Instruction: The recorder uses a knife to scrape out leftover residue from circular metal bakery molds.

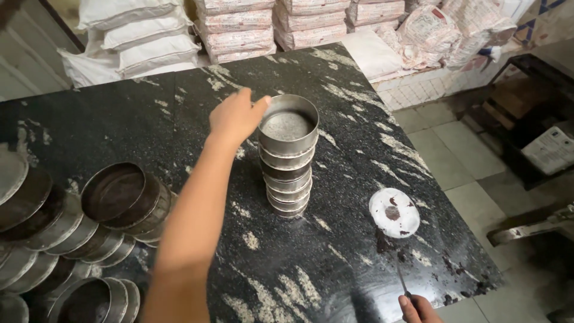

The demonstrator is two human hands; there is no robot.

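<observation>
Black marble counter (359, 251), left hand (236, 116) gripping top tin (288, 125) of stack (287, 179)

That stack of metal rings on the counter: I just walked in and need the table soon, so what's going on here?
A person stands at a black speckled stone table. Their left hand touches the rim of the top round metal tin of an upright stack of tins. Their right hand, at the near edge, holds a thin metal tool. A white round disc with dark smears lies flat to the right of the stack. More round metal tins lie toppled in rows on the left. White sacks are piled behind the table.
</observation>
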